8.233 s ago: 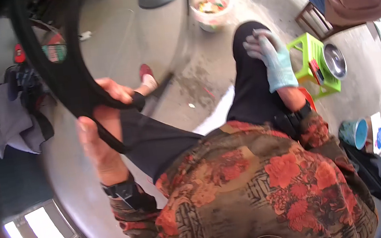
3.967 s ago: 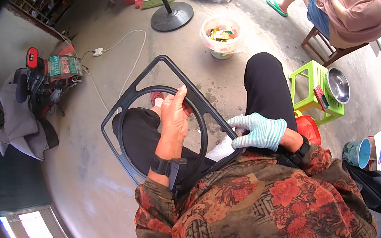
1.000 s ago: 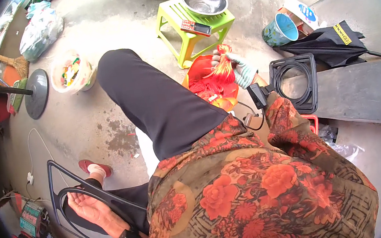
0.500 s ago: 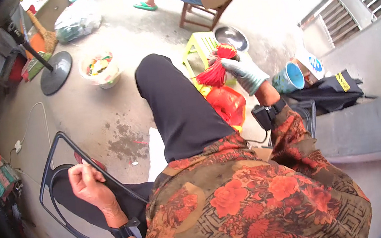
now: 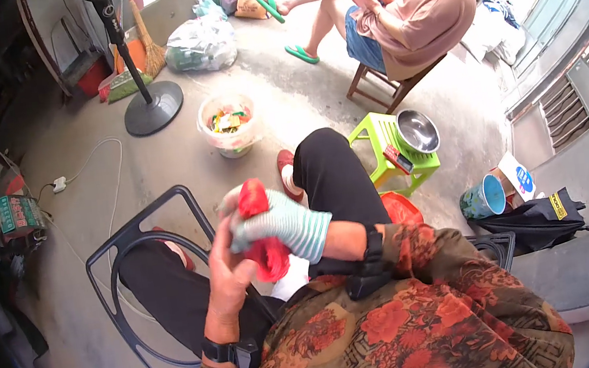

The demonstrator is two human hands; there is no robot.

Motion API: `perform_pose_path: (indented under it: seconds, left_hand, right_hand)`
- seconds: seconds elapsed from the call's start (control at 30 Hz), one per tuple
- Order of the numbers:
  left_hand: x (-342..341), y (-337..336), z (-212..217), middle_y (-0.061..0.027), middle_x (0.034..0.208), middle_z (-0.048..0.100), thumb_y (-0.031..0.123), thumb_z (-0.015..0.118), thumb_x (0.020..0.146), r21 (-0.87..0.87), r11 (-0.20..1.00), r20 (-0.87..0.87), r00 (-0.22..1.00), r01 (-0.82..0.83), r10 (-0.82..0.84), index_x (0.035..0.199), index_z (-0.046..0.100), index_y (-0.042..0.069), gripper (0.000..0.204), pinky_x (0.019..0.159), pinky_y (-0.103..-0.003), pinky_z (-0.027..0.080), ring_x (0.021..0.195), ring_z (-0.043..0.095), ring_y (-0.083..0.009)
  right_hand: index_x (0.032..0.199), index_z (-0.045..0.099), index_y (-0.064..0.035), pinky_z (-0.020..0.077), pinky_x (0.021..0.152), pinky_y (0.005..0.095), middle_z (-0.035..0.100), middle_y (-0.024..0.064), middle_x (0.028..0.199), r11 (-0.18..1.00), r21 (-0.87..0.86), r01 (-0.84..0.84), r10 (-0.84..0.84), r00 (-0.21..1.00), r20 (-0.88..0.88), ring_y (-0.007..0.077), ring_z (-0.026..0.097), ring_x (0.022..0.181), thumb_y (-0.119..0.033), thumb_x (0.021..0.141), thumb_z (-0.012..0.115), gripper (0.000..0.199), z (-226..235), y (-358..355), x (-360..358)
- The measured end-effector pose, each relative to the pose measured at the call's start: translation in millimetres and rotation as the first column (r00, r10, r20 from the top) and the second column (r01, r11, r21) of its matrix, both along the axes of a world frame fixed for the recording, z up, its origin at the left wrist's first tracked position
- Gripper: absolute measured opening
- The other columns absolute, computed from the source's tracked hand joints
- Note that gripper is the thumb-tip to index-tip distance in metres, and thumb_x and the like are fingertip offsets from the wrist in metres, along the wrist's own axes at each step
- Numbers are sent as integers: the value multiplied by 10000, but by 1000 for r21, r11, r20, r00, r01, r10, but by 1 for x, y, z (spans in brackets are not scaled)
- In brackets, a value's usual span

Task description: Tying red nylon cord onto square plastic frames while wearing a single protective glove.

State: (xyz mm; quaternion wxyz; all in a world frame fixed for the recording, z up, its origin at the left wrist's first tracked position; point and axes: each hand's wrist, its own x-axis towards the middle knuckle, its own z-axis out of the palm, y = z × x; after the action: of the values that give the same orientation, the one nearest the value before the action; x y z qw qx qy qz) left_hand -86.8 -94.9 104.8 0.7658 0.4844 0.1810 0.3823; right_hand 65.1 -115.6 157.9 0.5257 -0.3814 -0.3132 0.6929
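Note:
My right hand point(image 5: 281, 226), in a pale glove with green stripes, is closed around a bundle of red strands point(image 5: 272, 262). The bundle sticks out above and below the gloved fingers, blurred by motion. Against its left side is my bare left hand point(image 5: 224, 277), fingers pointing up by the glove and thumb apart near the lower strands. Those left fingers are partly hidden and smeared, so their grip cannot be made out. Both hands are over my lap, above a black metal frame point(image 5: 199, 214) with a round ring by my left leg.
A green stool point(image 5: 375, 133) holds a steel bowl point(image 5: 417, 132) and a small red-and-black object. Beside my right knee lies a red bag point(image 5: 402, 207). Ahead stand a clear bucket point(image 5: 230, 134) and a fan base point(image 5: 154, 108). Another person point(image 5: 414, 18) sits on a wooden chair.
My right hand has brought the red bundle from beyond my right knee left to my lap. The left hand has risen from the black frame to meet it. The view has tilted up.

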Motion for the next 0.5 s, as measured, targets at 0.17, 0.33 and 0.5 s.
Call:
perform_pose_path:
  seconds: [0.17, 0.33, 0.5]
  left_hand:
    - [-5, 4, -6, -50, 1020, 584, 203, 656, 834, -40, 999, -172, 985, 4, -10, 1168, 511, -28, 430, 763, -258, 457, 872, 559, -104]
    - [0, 4, -15, -55, 886, 633, 243, 606, 891, -42, 991, -123, 985, -128, 122, 1142, 533, -24, 374, 511, -202, 452, 633, 580, -85]
    - [-2, 10, -5, -113, 846, 614, 338, 554, 913, -175, 979, -10, 995, -103, 103, 1076, 507, 7, 372, 434, -215, 421, 523, 519, -100]
  right_hand:
    - [1137, 503, -30, 443, 924, 302, 570, 68, 1070, 965, 245, -96, 5, 938, 347, 157, 556, 1029, -83, 791, 648, 379, -11, 12, 7]
    - [1181, 516, -11, 451, 901, 285, 607, 75, 1065, 984, 143, -106, 17, 858, 513, 143, 568, 1010, -153, 798, 663, 434, -6, 1, 28]
    - [1268, 459, -26, 498, 797, 279, 602, 114, 1094, 962, 139, 236, -267, 920, 287, 155, 590, 987, -51, 785, 647, 519, 50, -24, 87]
